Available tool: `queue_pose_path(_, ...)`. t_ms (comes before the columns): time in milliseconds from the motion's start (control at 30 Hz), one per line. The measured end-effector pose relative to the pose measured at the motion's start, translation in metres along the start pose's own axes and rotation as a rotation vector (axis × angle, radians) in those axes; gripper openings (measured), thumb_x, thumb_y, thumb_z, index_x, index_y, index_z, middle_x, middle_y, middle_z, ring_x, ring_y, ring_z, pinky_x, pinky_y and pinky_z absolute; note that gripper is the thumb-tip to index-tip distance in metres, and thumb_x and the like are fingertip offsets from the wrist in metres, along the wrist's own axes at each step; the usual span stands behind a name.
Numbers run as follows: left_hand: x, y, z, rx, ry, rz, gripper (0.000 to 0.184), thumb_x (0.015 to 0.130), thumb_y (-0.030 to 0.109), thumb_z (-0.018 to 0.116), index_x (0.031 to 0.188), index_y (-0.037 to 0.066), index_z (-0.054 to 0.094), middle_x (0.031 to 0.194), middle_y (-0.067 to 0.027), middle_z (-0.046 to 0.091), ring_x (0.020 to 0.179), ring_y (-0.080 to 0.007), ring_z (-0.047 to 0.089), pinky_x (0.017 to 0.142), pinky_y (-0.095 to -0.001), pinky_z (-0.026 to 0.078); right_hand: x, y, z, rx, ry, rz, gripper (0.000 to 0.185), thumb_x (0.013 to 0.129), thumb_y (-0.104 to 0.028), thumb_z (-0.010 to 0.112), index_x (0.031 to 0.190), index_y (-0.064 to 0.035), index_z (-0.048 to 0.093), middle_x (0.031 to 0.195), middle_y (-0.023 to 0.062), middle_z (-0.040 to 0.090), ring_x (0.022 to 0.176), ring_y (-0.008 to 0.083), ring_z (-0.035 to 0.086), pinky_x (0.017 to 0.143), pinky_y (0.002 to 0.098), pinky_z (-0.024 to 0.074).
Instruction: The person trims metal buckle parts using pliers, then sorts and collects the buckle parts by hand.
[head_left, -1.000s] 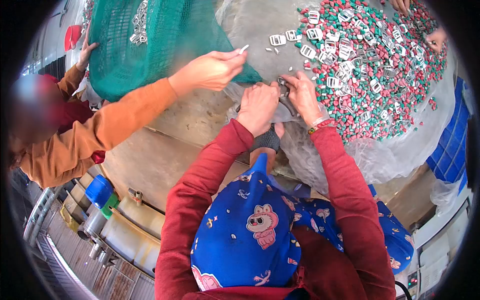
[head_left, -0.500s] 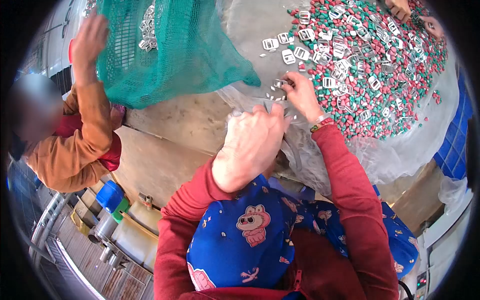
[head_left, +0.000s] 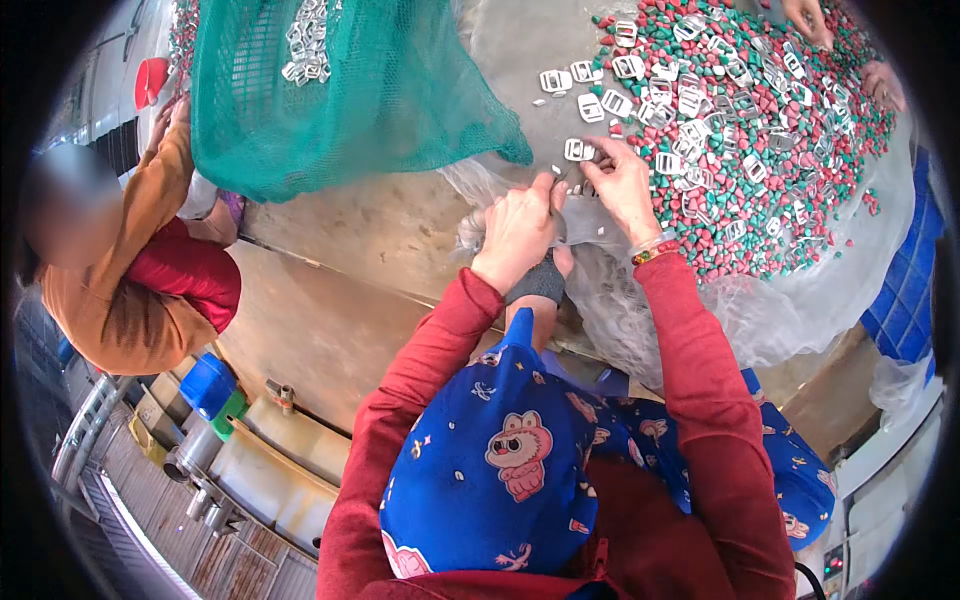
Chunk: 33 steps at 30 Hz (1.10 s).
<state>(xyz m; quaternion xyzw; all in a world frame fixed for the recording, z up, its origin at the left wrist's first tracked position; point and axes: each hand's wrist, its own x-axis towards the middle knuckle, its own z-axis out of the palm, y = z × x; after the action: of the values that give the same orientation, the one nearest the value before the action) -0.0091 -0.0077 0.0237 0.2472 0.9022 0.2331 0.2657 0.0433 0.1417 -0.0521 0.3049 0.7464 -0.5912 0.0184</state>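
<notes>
Pinched a metal buckle [head_left: 578,150] just inside the near edge of the bench [head_left: 510,50]

Judged the buckle light and stiff, hardly fragile, and probably smooth enough to slide in dry fingers. Seemed best taken by the outer rim, clear of the open slots. Gripped it there with the right hand [head_left: 622,185], narrowed to thumb and forefinger at the rim's right side. Reached forward over the bench's near edge, forearm slanted inward. Set the left hand [head_left: 518,225] lower and to the left, beside that edge, with back upward, fingers curled and tips close together; could not tell whether around anything. Saw more buckles [head_left: 690,100] among red and green stones [head_left: 720,225] toward the bench's far and right edges, and a green net [head_left: 390,125] beside its left edge.
</notes>
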Motion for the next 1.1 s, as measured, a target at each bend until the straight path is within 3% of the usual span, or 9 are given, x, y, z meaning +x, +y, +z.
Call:
queue_pose_path(67, 0.001, 0.001, 0.006, 0.048, -0.003, 0.005, 0.018, 0.094, 0.023, 0.048, 0.095, 0.006, 0.052, 0.067, -0.0234, 0.06, 0.064, -0.0435, 0.059, 0.055, -0.0531, 0.044, -0.001, -0.007, -0.002, -0.065, -0.046, 0.03, 0.041, 0.075, -0.005, 0.059, 0.116, -0.0064, 0.06, 0.086, 0.0138, 0.062, 0.073, 0.0226, 0.063, 0.067, 0.0333, 0.0501)
queue_pose_path(167, 0.006, 0.0, 0.008, 0.015, -0.009, 0.01, 0.018, 0.094, 0.023, 0.047, 0.096, 0.006, 0.052, 0.067, -0.0228, 0.061, 0.063, -0.0435, 0.059, 0.055, -0.0534, 0.044, 0.0, -0.015, -0.001, -0.219, -0.089, -0.066, 0.043, 0.074, -0.006, 0.06, 0.117, -0.0052, 0.059, 0.085, 0.0151, 0.062, 0.073, 0.0256, 0.062, 0.068, 0.0358, 0.05)
queue_pose_path(333, 0.006, 0.002, -0.004, -0.009, 0.002, -0.069, 0.02, 0.093, 0.025, 0.048, 0.096, 0.006, 0.053, 0.07, -0.0233, 0.062, 0.067, -0.0436, 0.06, 0.057, -0.0532, 0.046, 0.009, -0.02, 0.004, -0.196, -0.034, 0.065, 0.029, 0.076, -0.01, 0.065, 0.104, -0.0021, 0.062, 0.089, 0.0182, 0.062, 0.077, 0.0322, 0.061, 0.068, 0.0402, 0.0484)
queue_pose_path(467, 0.008, -0.002, -0.007, -0.028, -0.022, -0.089, 0.023, 0.093, 0.027, 0.047, 0.095, 0.006, 0.054, 0.071, -0.0242, 0.062, 0.069, -0.045, 0.06, 0.059, -0.0546, 0.046, 0.011, -0.008, 0.006, -0.331, -0.067, -0.138, 0.026, 0.079, -0.006, 0.06, 0.105, -0.0042, 0.06, 0.091, 0.0201, 0.06, 0.085, 0.0369, 0.06, 0.073, 0.0437, 0.0474)
queue_pose_path(567, 0.011, -0.008, 0.001, -0.008, -0.046, -0.079, 0.025, 0.093, 0.029, 0.046, 0.094, 0.005, 0.054, 0.072, -0.0248, 0.062, 0.07, -0.0455, 0.06, 0.06, -0.0552, 0.046, 0.008, -0.007, 0.006, -0.441, -0.067, -0.285, 0.026, 0.079, -0.003, 0.056, 0.105, -0.0003, 0.057, 0.088, 0.0202, 0.06, 0.08, 0.0355, 0.06, 0.071, 0.0408, 0.0474)
queue_pose_path(767, 0.017, -0.007, 0.002, 0.05, -0.087, -0.066, 0.026, 0.093, 0.028, 0.045, 0.09, 0.004, 0.056, 0.072, -0.0244, 0.062, 0.07, -0.0448, 0.061, 0.061, -0.0543, 0.047, 0.007, -0.021, 0.002, -0.5, -0.207, -0.216, 0.03, 0.079, 0.002, 0.051, 0.109, -0.0012, 0.05, 0.093, 0.0235, 0.06, 0.09, 0.043, 0.057, 0.075, 0.0463, 0.0458)
queue_pose_path(867, 0.019, -0.004, 0.0, 0.061, -0.089, -0.07, 0.025, 0.092, 0.027, 0.046, 0.09, 0.004, 0.057, 0.072, -0.0238, 0.063, 0.07, -0.0441, 0.061, 0.062, -0.0541, 0.047, 0.007, -0.027, -0.001, -0.447, -0.273, -0.192, 0.033, 0.078, 0.004, 0.051, 0.111, -0.0033, 0.051, 0.098, 0.0233, 0.06, 0.093, 0.0424, 0.057, 0.076, 0.0464, 0.0466)
queue_pose_path(1100, 0.024, -0.003, 0.004, 0.12, -0.108, -0.055, 0.023, 0.091, 0.025, 0.048, 0.09, 0.004, 0.058, 0.072, -0.0237, 0.063, 0.072, -0.0422, 0.063, 0.064, -0.0523, 0.049, 0.005, -0.012, -0.001, -0.445, -0.241, -0.36, 0.042, 0.072, 0.005, 0.054, 0.111, -0.0092, 0.054, 0.097, 0.0157, 0.06, 0.087, 0.039, 0.059, 0.069, 0.0459, 0.0491)
